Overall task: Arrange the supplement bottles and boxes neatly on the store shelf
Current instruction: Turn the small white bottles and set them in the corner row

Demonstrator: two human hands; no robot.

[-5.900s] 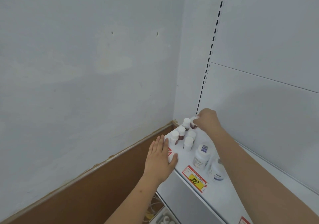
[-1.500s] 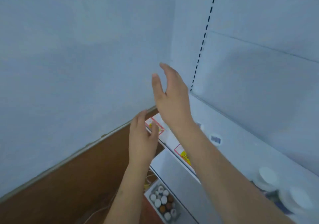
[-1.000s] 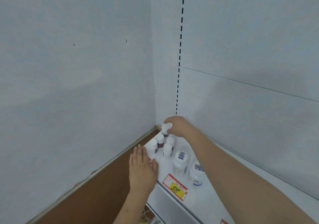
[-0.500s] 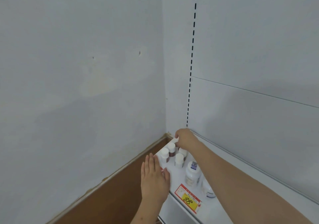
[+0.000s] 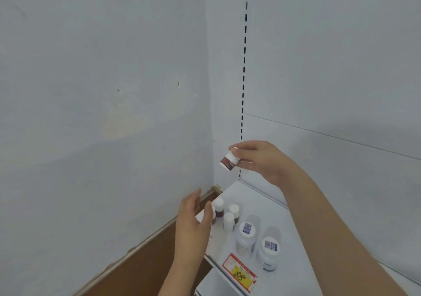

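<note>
Head view: my right hand (image 5: 262,159) pinches a small bottle (image 5: 229,161) above the shelf (image 5: 257,200), my left hand (image 5: 193,225) open, holding nothing.

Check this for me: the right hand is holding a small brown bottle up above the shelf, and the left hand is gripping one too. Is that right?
Not quite. In the head view the left hand holds nothing; it hovers open at the shelf edge. The right hand does hold the small brown bottle up.

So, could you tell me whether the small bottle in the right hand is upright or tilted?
Tilted: the small bottle hangs slanted from the right hand.
</note>
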